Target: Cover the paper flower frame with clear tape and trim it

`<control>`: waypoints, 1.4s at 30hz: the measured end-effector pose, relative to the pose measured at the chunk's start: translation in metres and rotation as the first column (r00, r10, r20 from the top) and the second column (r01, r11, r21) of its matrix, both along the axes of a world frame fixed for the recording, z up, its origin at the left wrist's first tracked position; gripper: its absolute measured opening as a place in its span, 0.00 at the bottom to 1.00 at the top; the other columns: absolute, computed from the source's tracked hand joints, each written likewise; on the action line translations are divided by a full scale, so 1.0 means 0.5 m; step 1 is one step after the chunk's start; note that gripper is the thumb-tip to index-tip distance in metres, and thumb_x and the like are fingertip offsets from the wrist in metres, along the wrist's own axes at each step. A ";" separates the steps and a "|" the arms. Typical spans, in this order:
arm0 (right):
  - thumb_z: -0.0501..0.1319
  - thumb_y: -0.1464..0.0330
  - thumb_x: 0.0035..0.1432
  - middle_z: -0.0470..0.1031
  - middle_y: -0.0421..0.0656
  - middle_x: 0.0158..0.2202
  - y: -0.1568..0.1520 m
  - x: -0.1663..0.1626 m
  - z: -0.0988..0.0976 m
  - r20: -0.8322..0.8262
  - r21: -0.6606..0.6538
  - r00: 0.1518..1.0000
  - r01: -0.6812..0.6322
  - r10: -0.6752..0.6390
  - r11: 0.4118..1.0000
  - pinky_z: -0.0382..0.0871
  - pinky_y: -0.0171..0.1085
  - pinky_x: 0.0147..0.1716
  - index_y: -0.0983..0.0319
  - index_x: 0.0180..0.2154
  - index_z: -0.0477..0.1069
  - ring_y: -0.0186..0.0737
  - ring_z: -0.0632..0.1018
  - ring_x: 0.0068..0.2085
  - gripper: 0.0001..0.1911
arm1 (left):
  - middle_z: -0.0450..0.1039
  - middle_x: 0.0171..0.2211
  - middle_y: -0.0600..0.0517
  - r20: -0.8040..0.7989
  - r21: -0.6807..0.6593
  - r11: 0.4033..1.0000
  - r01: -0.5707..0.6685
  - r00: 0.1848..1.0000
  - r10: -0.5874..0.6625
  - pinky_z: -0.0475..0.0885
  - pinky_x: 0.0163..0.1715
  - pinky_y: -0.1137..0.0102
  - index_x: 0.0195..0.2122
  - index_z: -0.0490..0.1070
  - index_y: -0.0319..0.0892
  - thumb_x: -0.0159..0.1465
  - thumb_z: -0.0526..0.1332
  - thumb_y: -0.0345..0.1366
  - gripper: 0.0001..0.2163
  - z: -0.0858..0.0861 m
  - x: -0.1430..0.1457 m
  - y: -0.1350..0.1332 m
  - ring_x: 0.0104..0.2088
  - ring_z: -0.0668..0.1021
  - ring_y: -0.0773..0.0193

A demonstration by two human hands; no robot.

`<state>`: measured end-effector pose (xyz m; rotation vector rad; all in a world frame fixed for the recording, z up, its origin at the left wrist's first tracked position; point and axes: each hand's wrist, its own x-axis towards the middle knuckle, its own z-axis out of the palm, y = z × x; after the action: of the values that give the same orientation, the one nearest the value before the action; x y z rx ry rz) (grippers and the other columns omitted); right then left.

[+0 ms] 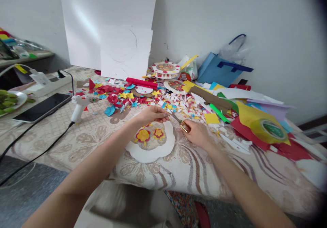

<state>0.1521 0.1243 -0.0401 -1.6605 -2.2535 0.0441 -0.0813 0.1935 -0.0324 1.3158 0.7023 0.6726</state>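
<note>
My right hand (196, 132) is closed around the gold handles of a small pair of scissors (176, 118). Their blades point up and left, toward the fingertips of my left hand (153, 114). Those fingers are pinched together, and whatever lies between them is too small to make out. Below both hands a white paper ring (148, 157) with a wavy outer edge lies on the patterned cloth. Inside its opening sit a yellow-and-red paper flower (142, 135) and a smaller paper flower (158, 133). My left hand and wrist cover the ring's upper part.
Coloured paper scraps (178, 100) spread behind my hands. A white glue gun (79, 107) and a phone (46, 107) lie left. A green marker (219, 113) and a tape roll (272, 129) on coloured sheets lie right. A decorated round paper piece (166, 68) stands at the back.
</note>
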 end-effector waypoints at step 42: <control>0.59 0.54 0.57 0.73 0.47 0.38 -0.008 0.002 0.005 0.367 0.223 0.930 -0.101 0.013 0.970 0.57 0.40 0.39 0.63 0.38 0.70 0.47 0.70 0.41 0.18 | 0.78 0.25 0.48 -0.289 0.069 0.992 0.108 0.954 -0.084 0.69 0.23 0.77 0.25 0.77 0.38 0.57 0.63 0.33 0.06 0.034 -0.021 -0.006 0.22 0.75 0.72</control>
<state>0.1532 0.1201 -0.0376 -1.5746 -2.4508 -0.5435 -0.0919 0.1903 -0.0152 1.5333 0.8435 0.4401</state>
